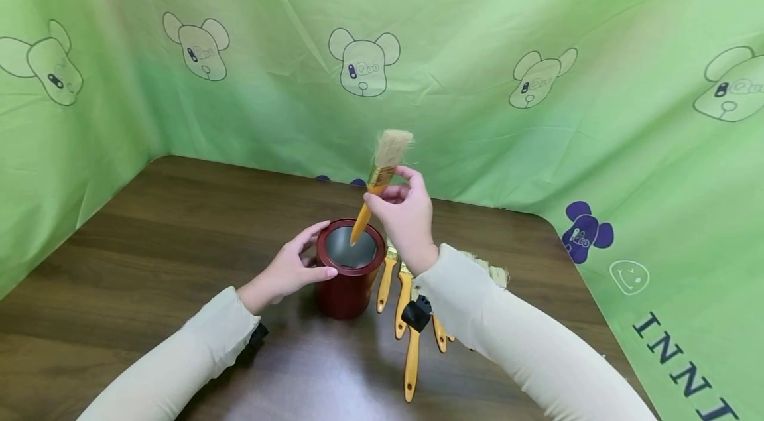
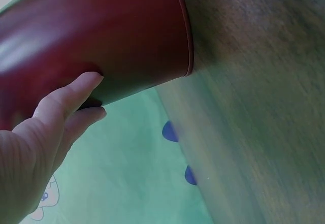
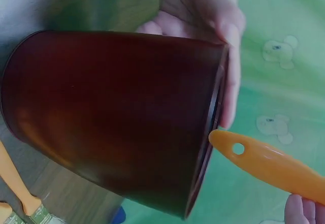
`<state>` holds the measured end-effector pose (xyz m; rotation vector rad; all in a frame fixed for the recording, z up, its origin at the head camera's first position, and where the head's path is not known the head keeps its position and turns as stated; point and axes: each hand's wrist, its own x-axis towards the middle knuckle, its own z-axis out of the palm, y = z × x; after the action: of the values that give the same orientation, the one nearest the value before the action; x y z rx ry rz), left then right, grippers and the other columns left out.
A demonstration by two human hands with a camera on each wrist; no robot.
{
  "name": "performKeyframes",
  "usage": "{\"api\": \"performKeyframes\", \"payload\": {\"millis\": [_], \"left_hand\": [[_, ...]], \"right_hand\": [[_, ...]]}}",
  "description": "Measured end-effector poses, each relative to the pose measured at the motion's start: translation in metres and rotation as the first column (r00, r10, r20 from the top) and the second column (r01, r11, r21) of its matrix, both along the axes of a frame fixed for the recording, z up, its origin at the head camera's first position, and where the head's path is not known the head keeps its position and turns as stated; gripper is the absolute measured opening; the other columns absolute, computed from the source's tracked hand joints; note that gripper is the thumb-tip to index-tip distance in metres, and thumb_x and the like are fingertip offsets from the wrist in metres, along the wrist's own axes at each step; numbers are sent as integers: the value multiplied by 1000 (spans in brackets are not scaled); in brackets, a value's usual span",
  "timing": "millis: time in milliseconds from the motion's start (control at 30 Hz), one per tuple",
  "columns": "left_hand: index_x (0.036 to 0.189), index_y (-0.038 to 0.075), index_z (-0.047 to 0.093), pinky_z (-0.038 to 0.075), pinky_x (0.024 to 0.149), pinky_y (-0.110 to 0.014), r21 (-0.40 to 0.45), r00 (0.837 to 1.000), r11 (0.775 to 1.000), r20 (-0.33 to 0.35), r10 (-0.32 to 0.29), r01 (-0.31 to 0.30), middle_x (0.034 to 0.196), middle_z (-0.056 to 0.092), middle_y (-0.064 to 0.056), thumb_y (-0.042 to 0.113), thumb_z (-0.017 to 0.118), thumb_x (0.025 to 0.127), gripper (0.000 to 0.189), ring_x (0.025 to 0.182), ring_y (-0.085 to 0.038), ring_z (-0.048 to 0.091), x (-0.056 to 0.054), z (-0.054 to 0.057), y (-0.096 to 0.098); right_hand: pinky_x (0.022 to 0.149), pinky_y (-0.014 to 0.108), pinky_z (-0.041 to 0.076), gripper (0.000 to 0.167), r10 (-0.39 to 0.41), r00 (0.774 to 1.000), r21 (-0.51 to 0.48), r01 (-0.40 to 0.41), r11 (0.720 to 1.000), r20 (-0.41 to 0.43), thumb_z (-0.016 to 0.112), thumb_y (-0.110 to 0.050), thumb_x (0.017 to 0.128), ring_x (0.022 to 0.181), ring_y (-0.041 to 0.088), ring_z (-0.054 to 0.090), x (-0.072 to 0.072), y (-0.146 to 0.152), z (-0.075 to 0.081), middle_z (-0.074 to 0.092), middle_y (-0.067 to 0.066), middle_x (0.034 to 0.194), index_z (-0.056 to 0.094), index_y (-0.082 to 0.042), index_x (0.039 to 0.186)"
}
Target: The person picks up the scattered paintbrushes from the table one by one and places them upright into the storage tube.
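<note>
— With right hand (image 1: 408, 215)?
— Pinches a yellow-handled, pale-bristled paintbrush (image 1: 375, 186), handle-down at mouth of dark-red cylindrical can (image 1: 343, 295); probably light, stiff, best held near gold ferrule (image 1: 379, 176).
— With left hand (image 1: 288, 273)?
— Grips can.

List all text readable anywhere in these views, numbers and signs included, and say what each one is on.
"INN", then a letter cut by the frame edge: dark print, green cloth.
Lettering on the cloth's outlined animal heads and purple animal head: too small or blurred to read.
Smiley on the cloth: drawing, no words.
Markings on the held paintbrush: too small to read.
Red can: no lettering visible.
</note>
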<state>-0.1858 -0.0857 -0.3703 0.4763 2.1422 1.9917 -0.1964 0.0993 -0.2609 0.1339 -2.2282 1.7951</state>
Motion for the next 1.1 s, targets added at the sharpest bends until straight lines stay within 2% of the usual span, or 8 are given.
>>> {"api": "performKeyframes", "payload": {"millis": [133, 400, 633, 900, 1100], "left_hand": [[147, 1, 30, 51, 82, -34, -2, 1000, 1000, 1, 0, 0, 131, 46, -27, 2, 74, 81, 79, 115, -40, 52, -1, -1, 0], [147, 1, 29, 52, 80, -34, -15, 1000, 1000, 2, -5, 5, 132, 45, -28, 3, 73, 82, 79, 112, -40, 55, 0, -1, -1], [147, 2, 30, 52, 81, -36, -23, 1000, 1000, 7, -1, 1, 132, 45, -28, 3, 73, 82, 79, 112, -40, 55, -1, -1, -1], [147, 1, 29, 52, 82, -37, -13, 1000, 1000, 9, -15, 15, 134, 44, -28, 3, 73, 82, 79, 112, -41, 54, 0, -2, -1], [147, 1, 29, 52, 82, -38, -4, 1000, 1000, 4, -16, 16, 134, 43, -29, 3, 73, 82, 79, 111, -41, 55, 0, -3, -1]], "right_hand": [[71, 24, 51, 58, 6, 1000, 23, -7, 1000, 24, 71, -3, 81, 82, 25, 63, 0, -5, -6, 63, 14, 87, 41, 1, 131], [62, 24, 52, 58, 29, 996, 6, -30, 1000, 82, 72, 0, 80, 71, 14, 61, -2, -8, -25, 60, 13, 84, 38, 2, 127], [59, 25, 53, 56, 35, 993, 55, -42, 998, 115, 72, 1, 78, 67, 15, 58, -9, -6, -32, 59, 14, 84, 39, 5, 123], [68, 32, 56, 33, 120, 963, 77, -142, 987, 239, 73, -4, 82, 79, 24, 68, -15, 4, -34, 66, 20, 98, 57, 5, 109], [68, 32, 55, 27, 124, 961, 176, -171, 970, 248, 74, -5, 81, 69, 17, 65, -18, 9, -35, 68, 17, 89, 64, 6, 104]]}}
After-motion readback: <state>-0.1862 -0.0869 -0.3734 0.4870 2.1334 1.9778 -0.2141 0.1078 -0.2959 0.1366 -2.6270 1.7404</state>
